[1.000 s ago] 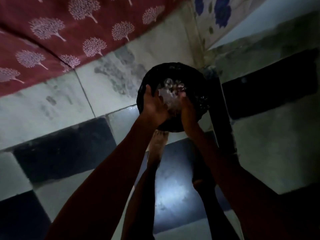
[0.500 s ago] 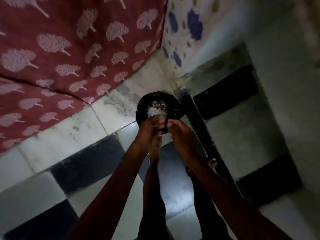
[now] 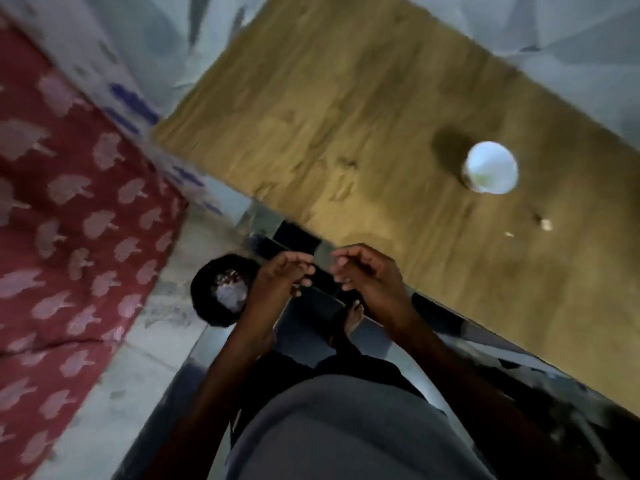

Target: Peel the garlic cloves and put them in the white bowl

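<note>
Close by, above the floor: left hand (image 3: 280, 282) and right hand (image 3: 370, 275), apart, fingers loosely curled, holding nothing. Beside left hand, on the floor: black bin (image 3: 207, 306) with white peels. Farther, on wooden table (image 3: 346, 133): white bowl (image 3: 491, 172), small pale piece (image 3: 546, 224) near.

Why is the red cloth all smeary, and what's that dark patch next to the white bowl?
Head view: the red cloth is streaked by motion blur, its pale prints smeared; head view: the dark patch beside the white bowl is its shadow on the wooden table; head view overall: dim, with soft edges.
</note>
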`<state>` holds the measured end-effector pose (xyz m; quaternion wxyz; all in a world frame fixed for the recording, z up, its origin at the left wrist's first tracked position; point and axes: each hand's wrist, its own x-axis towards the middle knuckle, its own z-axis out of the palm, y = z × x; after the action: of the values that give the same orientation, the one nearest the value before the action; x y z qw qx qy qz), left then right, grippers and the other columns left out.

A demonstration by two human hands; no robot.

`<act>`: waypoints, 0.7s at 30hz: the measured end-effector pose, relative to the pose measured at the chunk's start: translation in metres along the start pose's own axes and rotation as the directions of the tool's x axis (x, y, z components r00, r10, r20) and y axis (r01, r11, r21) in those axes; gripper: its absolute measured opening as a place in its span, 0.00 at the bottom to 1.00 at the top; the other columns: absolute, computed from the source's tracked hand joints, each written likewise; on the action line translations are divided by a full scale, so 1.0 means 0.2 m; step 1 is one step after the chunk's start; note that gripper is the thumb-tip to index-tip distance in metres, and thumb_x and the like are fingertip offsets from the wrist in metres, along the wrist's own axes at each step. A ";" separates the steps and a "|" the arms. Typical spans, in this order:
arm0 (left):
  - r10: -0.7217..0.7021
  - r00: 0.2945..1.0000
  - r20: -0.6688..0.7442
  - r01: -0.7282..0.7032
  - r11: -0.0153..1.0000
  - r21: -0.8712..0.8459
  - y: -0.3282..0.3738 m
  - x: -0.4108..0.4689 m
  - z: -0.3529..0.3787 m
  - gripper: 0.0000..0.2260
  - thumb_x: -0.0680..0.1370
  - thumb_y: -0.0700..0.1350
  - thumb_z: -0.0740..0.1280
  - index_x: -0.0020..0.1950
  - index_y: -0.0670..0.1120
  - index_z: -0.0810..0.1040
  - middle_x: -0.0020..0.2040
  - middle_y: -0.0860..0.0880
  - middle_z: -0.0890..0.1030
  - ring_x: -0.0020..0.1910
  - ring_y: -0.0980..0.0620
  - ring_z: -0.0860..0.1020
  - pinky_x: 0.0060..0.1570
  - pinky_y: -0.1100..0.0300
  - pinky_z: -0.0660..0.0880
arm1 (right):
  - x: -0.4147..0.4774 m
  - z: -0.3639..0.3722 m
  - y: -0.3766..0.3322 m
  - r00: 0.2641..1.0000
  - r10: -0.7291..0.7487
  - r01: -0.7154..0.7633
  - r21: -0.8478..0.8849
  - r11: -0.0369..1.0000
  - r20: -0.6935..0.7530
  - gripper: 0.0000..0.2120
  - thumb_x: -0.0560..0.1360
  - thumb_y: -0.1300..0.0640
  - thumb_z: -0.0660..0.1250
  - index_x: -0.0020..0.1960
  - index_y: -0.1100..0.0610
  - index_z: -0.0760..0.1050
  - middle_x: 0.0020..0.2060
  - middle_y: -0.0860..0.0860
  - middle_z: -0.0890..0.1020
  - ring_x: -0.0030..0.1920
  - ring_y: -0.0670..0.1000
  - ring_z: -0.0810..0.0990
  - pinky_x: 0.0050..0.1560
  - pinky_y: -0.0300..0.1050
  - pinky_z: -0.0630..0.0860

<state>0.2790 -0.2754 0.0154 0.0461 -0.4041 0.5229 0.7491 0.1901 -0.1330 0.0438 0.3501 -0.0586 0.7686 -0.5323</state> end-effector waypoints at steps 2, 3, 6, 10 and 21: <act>0.035 0.998 0.058 -0.039 0.997 0.062 0.05 0.00 0.19 0.09 0.81 0.35 0.61 0.48 0.47 0.79 0.40 0.50 0.82 0.33 0.60 0.78 0.33 0.69 0.71 | -0.02 -0.19 0.00 0.997 -0.006 0.009 0.038 0.999 -0.076 0.08 0.80 0.63 0.64 0.52 0.56 0.81 0.41 0.52 0.85 0.40 0.49 0.81 0.41 0.40 0.76; 0.046 0.994 0.096 -0.055 0.994 0.099 0.07 0.02 0.31 0.09 0.80 0.35 0.61 0.48 0.47 0.79 0.41 0.50 0.82 0.33 0.60 0.79 0.34 0.67 0.71 | -0.03 -0.31 0.01 0.993 -0.009 0.017 0.065 0.998 -0.120 0.08 0.80 0.64 0.63 0.52 0.56 0.81 0.41 0.52 0.85 0.40 0.48 0.81 0.41 0.40 0.76; 0.076 0.981 0.181 -0.104 0.984 0.148 0.10 0.08 0.64 0.08 0.80 0.35 0.62 0.50 0.45 0.79 0.41 0.49 0.82 0.34 0.58 0.79 0.35 0.64 0.71 | -0.04 -0.61 0.07 0.975 0.008 0.021 0.129 0.991 -0.223 0.09 0.79 0.65 0.63 0.51 0.55 0.81 0.40 0.51 0.85 0.39 0.48 0.81 0.41 0.42 0.76; 0.111 0.964 0.243 -0.165 0.963 0.212 0.11 0.18 1.05 0.08 0.80 0.36 0.62 0.48 0.46 0.80 0.40 0.49 0.82 0.33 0.58 0.79 0.34 0.64 0.71 | -0.08 -0.97 0.17 0.942 0.006 0.061 0.187 0.980 -0.336 0.08 0.79 0.65 0.64 0.51 0.57 0.81 0.39 0.52 0.85 0.38 0.49 0.81 0.39 0.43 0.76; 0.374 0.787 0.491 -0.617 0.469 0.632 0.04 0.61 1.83 0.06 0.78 0.37 0.66 0.50 0.44 0.82 0.47 0.51 0.83 0.46 0.56 0.78 0.51 0.64 0.74 | -0.03 -1.52 0.38 0.848 0.104 0.050 0.274 0.960 -0.520 0.06 0.80 0.59 0.65 0.53 0.56 0.81 0.42 0.53 0.86 0.41 0.51 0.83 0.42 0.45 0.78</act>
<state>-0.0101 -0.0221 -0.0125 0.0656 -0.0612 0.8713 0.4826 0.0328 0.1392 0.0381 0.1368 0.1508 0.7535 -0.6251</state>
